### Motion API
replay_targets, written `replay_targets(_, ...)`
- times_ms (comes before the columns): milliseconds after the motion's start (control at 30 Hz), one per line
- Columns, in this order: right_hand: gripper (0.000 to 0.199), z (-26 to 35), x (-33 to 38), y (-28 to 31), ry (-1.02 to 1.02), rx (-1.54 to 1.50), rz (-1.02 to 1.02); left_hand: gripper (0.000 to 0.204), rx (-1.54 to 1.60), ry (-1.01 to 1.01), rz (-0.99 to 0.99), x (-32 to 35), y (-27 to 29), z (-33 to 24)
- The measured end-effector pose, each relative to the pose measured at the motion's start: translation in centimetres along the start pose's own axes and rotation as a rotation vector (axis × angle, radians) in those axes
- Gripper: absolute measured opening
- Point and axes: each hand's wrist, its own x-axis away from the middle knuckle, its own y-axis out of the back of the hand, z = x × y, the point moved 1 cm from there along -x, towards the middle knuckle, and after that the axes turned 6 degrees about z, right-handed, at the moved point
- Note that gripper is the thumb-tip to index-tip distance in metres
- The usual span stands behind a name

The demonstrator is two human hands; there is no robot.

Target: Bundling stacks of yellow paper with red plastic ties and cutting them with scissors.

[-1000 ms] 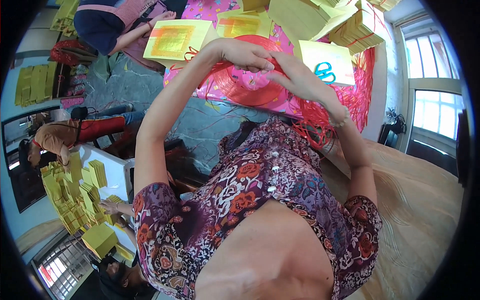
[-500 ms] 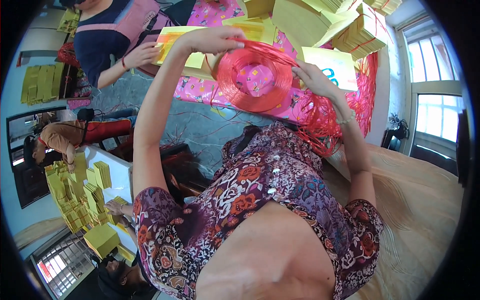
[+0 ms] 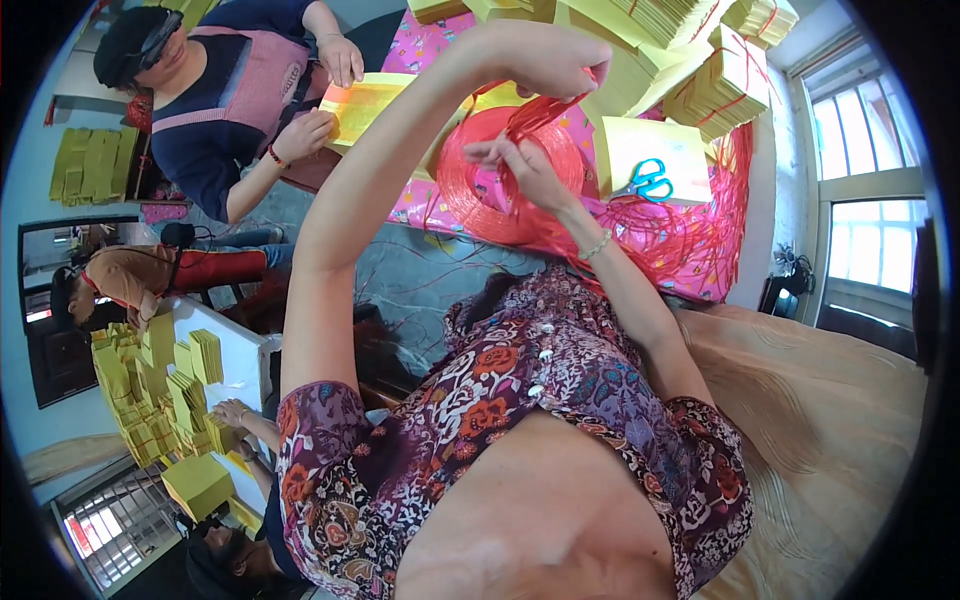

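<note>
Pink and patterned, the counter [image 3: 425, 45] stretches across the person's front. Biggest of the things on it are the stacks of yellow paper [image 3: 720, 85] at the far right, some tied with red string. Next in size comes the heap of loose red string [image 3: 725, 215], spilling along the right edge. The coil of red string [image 3: 462, 195] lies on the counter straight ahead, a wide ring partly covered by the right hand [image 3: 530, 175]. Just beyond its right side sits a yellow packet [image 3: 620, 140]. Across at the left, a co-worker's 2 hands [image 3: 305, 135] hold a yellow sheet [image 3: 360, 112].

The left hand [image 3: 565, 65] is curled closed, gripping a bunch of red strands [image 3: 540, 112] that drops toward the right hand. The right hand has its fingers loosely spread over the coil; I cannot tell whether any strand is caught between them. Smallest are the blue scissors [image 3: 650, 180], lying on the yellow packet.

The likeliest trouble, I judge, is tangling: strands crossing above the coil could knot or snag it and drag it sideways. A slack left grip could let ends slip, and trailing string might pull the scissors along.
</note>
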Motion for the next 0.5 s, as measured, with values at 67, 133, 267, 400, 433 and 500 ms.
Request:
replay_targets(67,0.032,0.3,0.3,-1.6,0.012,-0.192,0.067,0.020,0.007,0.012,0.030,-0.1,0.1,-0.5)
replay_targets(133,0.033,0.1,0.5,-2.1,0.073,-0.110,-0.010,0.020,0.014,0.021,0.063,-0.2,0.2,-0.7)
replay_targets(267,0.032,0.7,0.5,-1.0,0.047,0.163,-0.359,0.021,0.128,-0.132,-0.016,-0.2,0.2,-1.4)
replay_targets(400,0.029,1.3,-0.4,-1.3,0.208,0.178,-0.383,0.020,0.086,-0.161,-0.086,-0.9,-0.7,-2.3)
replay_targets(433,0.029,1.7,-0.6,-1.5,0.233,-0.008,-0.316,0.020,0.087,-0.162,-0.089,-1.3,-0.9,-2.0)
replay_targets(500,0.028,2.2,0.2,-1.7,0.134,-0.098,-0.194,0.021,0.105,-0.189,-0.102,-1.7,-1.0,-1.6)
